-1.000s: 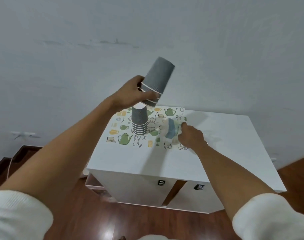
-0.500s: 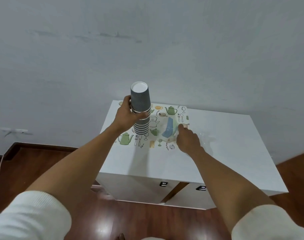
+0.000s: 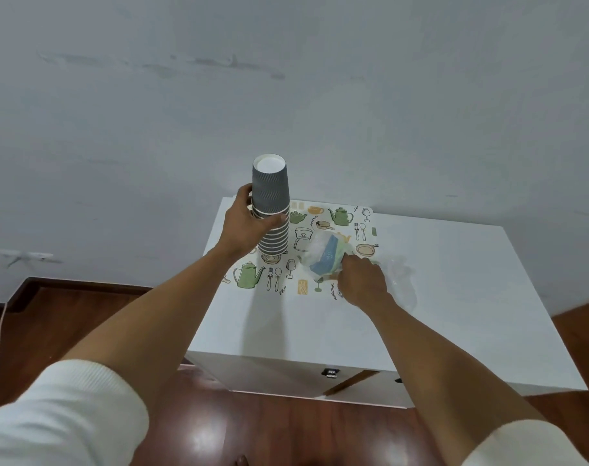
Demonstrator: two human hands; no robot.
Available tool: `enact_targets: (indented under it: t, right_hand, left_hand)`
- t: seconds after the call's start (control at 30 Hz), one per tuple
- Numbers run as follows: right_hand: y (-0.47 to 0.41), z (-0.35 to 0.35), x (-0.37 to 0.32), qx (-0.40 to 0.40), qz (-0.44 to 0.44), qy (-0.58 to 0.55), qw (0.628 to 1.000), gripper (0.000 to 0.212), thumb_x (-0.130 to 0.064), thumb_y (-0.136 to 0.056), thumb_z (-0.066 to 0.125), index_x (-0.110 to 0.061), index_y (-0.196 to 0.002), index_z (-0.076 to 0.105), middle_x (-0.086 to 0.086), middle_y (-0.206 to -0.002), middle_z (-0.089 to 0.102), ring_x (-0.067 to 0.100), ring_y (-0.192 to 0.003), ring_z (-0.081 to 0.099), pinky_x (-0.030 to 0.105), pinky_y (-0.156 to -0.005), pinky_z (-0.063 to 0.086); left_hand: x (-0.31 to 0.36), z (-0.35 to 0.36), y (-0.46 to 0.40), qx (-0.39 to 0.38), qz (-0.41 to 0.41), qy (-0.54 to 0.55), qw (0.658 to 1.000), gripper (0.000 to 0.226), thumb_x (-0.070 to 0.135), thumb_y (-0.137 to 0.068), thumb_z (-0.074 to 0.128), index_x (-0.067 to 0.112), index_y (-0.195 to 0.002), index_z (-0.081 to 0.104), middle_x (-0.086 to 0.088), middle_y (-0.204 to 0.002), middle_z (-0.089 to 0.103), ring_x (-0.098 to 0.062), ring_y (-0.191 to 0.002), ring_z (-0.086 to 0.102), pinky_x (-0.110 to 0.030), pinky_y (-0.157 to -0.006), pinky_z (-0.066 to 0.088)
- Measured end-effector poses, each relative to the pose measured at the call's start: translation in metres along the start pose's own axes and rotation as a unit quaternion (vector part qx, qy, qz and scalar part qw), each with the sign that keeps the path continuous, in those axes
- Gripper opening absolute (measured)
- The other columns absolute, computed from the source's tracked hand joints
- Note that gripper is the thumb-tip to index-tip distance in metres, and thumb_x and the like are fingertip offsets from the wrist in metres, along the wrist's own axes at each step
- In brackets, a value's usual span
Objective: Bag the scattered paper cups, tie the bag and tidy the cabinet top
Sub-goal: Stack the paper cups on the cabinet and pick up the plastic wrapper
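1. Head view: left hand [image 3: 244, 227] grips the stack of cups [image 3: 272, 210], upside down on the patterned mat [image 3: 320, 250]. Right hand [image 3: 360, 280] pinches the clear bag [image 3: 323, 257] beside it.
2. Judgement: stacking finished; next, open the bag and insert the stack.
3. White tabletop [image 3: 454, 280], grey wall, wooden floor.

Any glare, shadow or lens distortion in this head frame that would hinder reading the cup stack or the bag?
Head view: wide-angle bend stretches the sleeves and bows the cabinet top; ceiling-light glare sits on the wood floor, away from the work; the cup stack is sharp and throws a soft shadow toward the camera; the clear plastic bag is washed out and hard to outline.
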State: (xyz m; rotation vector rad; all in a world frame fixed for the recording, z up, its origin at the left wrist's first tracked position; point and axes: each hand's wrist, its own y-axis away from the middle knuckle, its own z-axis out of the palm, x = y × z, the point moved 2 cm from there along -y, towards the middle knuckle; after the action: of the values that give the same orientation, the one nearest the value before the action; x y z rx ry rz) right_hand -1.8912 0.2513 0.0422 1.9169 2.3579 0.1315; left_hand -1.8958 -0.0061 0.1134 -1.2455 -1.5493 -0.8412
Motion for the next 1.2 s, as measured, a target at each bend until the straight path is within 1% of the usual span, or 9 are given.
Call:
enact_targets:
  t: [0.43, 0.6, 0.67, 0.8, 0.87, 0.93, 1.07, 1.13, 1.2]
  right_hand:
    - [-0.01, -0.003, -0.004, -0.01, 0.016, -0.006, 1.0, 0.021, -0.012, -0.093, 0.055, -0.011, -0.113, 0.062, 0.007, -0.111, 0.068, 0.029, -0.107, 0.064, 0.036, -0.082, 0.052]
    - [-0.006, -0.003, 0.0, 0.012, 0.004, -0.063, 0.998, 0.029, -0.017, -0.093, 0.053, -0.011, -0.121, 0.05, 0.01, -0.105, 0.068, 0.034, -0.098, 0.064, 0.039, -0.076, 0.051]
    - [-0.005, -0.004, 0.002, 0.008, 0.011, -0.105, 0.994, 0.028, -0.028, -0.096, 0.049, -0.011, -0.118, 0.045, 0.012, -0.099, 0.066, 0.037, -0.091, 0.063, 0.04, -0.071, 0.048]
    - [-0.007, -0.018, 0.007, 0.007, 0.021, -0.201, 0.979, 0.019, -0.029, -0.1, 0.04, -0.012, -0.105, 0.046, 0.005, -0.1, 0.054, 0.028, -0.086, 0.052, 0.036, -0.071, 0.041]
    - [-0.009, -0.029, 0.009, 0.032, 0.038, -0.282, 0.958, 0.017, -0.024, -0.098, 0.046, -0.01, -0.088, 0.051, 0.005, -0.097, 0.051, 0.024, -0.085, 0.05, 0.033, -0.069, 0.038]
    - [-0.014, -0.046, 0.009, 0.022, 0.068, -0.413, 0.908, 0.019, -0.017, -0.094, 0.054, -0.003, -0.082, 0.057, 0.006, -0.084, 0.055, 0.02, -0.072, 0.05, 0.03, -0.063, 0.036]
    - [-0.01, -0.087, 0.005, -0.087, 0.069, -0.622, 0.775, 0.011, -0.004, -0.088, 0.063, -0.009, -0.094, 0.071, 0.007, -0.082, 0.069, 0.015, -0.065, 0.061, 0.029, -0.065, 0.045]
    - [-0.006, -0.097, 0.004, -0.12, 0.043, -0.656, 0.744, 0.015, -0.005, -0.09, 0.065, -0.011, -0.102, 0.071, 0.005, -0.086, 0.073, 0.015, -0.072, 0.067, 0.028, -0.071, 0.049]
    - [-0.002, -0.101, 0.004, -0.109, 0.036, -0.68, 0.724, 0.019, -0.006, -0.092, 0.066, -0.01, -0.111, 0.067, 0.007, -0.088, 0.074, 0.017, -0.076, 0.07, 0.03, -0.074, 0.052]
  left_hand:
    - [-0.008, -0.014, -0.047, 0.02, 0.01, -0.012, 1.0, 0.086, 0.031, -0.076, 0.088, 0.024, -0.145, 0.038, 0.013, -0.119, 0.057, -0.016, -0.107, 0.063, -0.017, -0.075, 0.048]
    - [-0.015, -0.014, -0.039, 0.003, -0.004, -0.009, 1.0, 0.089, 0.032, -0.074, 0.087, 0.025, -0.147, 0.035, 0.013, -0.123, 0.056, -0.014, -0.11, 0.061, -0.031, -0.09, 0.051]
    - [-0.021, -0.009, -0.026, 0.045, -0.019, -0.016, 0.999, 0.083, 0.038, -0.074, 0.082, 0.019, -0.141, 0.038, 0.004, -0.13, 0.047, -0.014, -0.109, 0.056, -0.033, -0.09, 0.048]
    - [-0.042, 0.013, 0.023, 0.172, -0.131, -0.015, 0.976, 0.045, 0.032, -0.081, 0.068, 0.009, -0.11, 0.042, -0.003, -0.111, 0.044, -0.02, -0.09, 0.048, -0.033, -0.08, 0.041]
    - [-0.052, 0.028, 0.044, 0.127, -0.202, 0.031, 0.971, 0.033, 0.027, -0.08, 0.064, 0.007, -0.097, 0.045, -0.004, -0.092, 0.052, -0.015, -0.07, 0.051, -0.028, -0.065, 0.042]
    - [-0.051, 0.043, 0.053, -0.002, -0.24, 0.101, 0.965, 0.024, 0.026, -0.071, 0.061, 0.007, -0.084, 0.054, -0.003, -0.076, 0.054, -0.014, -0.061, 0.049, -0.026, -0.057, 0.042]
    - [-0.015, 0.063, 0.052, -0.193, -0.235, 0.233, 0.924, 0.036, 0.039, -0.079, 0.058, 0.024, -0.11, 0.065, 0.004, -0.116, 0.066, -0.013, -0.107, 0.055, -0.036, -0.1, 0.039]
    - [0.004, 0.065, 0.047, -0.231, -0.21, 0.247, 0.917, 0.035, 0.042, -0.08, 0.063, 0.026, -0.111, 0.066, 0.002, -0.124, 0.068, -0.015, -0.113, 0.055, -0.037, -0.103, 0.033]
    - [0.013, 0.06, 0.042, -0.222, -0.178, 0.219, 0.933, 0.025, 0.038, -0.083, 0.075, 0.021, -0.101, 0.07, -0.002, -0.107, 0.068, -0.021, -0.103, 0.057, -0.037, -0.093, 0.037]
